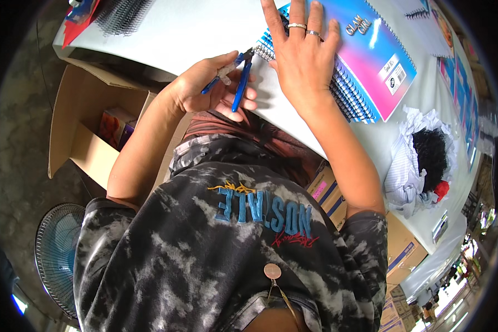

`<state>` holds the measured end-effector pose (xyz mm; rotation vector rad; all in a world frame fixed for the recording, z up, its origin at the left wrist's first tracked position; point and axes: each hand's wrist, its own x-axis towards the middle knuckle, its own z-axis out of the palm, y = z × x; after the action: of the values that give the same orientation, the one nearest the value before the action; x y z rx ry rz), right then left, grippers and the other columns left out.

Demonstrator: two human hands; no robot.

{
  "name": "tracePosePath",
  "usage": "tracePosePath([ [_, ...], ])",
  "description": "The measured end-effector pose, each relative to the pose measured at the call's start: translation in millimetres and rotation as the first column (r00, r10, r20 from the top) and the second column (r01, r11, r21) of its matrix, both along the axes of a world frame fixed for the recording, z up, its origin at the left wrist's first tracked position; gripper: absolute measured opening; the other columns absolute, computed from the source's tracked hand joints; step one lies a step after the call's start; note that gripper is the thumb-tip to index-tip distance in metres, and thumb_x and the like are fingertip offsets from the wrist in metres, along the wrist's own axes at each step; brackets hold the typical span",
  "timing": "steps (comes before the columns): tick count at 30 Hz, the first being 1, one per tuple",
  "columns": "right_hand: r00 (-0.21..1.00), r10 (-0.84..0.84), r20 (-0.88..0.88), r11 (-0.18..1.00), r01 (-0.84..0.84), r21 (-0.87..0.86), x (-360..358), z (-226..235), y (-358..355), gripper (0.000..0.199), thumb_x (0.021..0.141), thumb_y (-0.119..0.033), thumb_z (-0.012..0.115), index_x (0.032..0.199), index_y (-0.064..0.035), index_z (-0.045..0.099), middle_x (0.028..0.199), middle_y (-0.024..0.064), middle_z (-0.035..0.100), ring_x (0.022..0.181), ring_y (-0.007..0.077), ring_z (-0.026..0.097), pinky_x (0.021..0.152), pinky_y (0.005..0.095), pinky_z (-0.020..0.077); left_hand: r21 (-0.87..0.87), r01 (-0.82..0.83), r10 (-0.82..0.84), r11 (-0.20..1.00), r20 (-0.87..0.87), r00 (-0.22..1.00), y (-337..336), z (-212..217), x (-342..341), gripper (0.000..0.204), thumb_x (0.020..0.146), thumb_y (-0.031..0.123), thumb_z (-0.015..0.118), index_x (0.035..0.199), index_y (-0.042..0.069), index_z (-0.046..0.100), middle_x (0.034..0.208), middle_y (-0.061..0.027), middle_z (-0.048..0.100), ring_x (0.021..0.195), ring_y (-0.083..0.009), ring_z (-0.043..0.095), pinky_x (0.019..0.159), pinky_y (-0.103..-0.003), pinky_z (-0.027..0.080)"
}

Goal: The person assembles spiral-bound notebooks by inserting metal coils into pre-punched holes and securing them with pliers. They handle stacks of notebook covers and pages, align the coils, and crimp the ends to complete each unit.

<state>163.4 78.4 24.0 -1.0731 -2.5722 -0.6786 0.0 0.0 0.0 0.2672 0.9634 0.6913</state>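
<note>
My left hand is closed around small blue-handled nippers, holding them over the table's near edge. Their dark jaws point up beside the coil ends of a stack of spiral notebooks. The handles are spread apart between thumb and fingers. On that stack rests my right hand, palm down with fingers stretched out, two of them ringed. The top notebook has a blue-to-pink cover and a white label. Black wire coils run along the stack's edge, partly under the right hand.
A white table carries black wire coils far left. At right lies a crumpled striped wrapping full of black wire scraps, with more notebooks beyond. An open cardboard box stands left, near a fan. More cartons sit below right.
</note>
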Motion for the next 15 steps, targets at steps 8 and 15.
tracePosePath([
  [8, 0.999, -0.009, 0.051, 0.999, 0.011, -0.032, 6.0, 6.6, -2.9, 0.061, 0.080, -0.021, 0.053, 0.137, -0.0131, 0.034, 0.136, 0.0217, 0.034, 0.122, 0.0388, 0.034, 0.100, 0.0558, 0.0218, 0.006, 0.011, -0.013, 1.000, 0.364, 0.931, -0.2, -25.4, -12.4, 0.052, 0.095, 0.045, 0.031, 0.111, -0.001, 0.048, 0.090, -0.0181, 0.056, 0.084, -0.0321, 0.061, 0.069, -0.044, 0.053],
  [15, 0.998, 0.025, -0.058, 0.989, -0.033, -0.142, 4.8, 4.0, -0.2, 0.075, 0.075, -0.027, 0.063, 0.139, -0.0111, 0.028, 0.139, 0.0228, 0.028, 0.127, 0.0421, 0.027, 0.103, 0.0544, 0.0194, -0.183, 0.935, 0.089, 0.305, -0.972, -0.219, 8.6, 15.4, 12.3, 0.049, 0.095, 0.040, 0.035, 0.123, 0.001, 0.043, 0.097, -0.0212, 0.053, 0.084, -0.0264, 0.058, 0.074, -0.034, 0.048],
])
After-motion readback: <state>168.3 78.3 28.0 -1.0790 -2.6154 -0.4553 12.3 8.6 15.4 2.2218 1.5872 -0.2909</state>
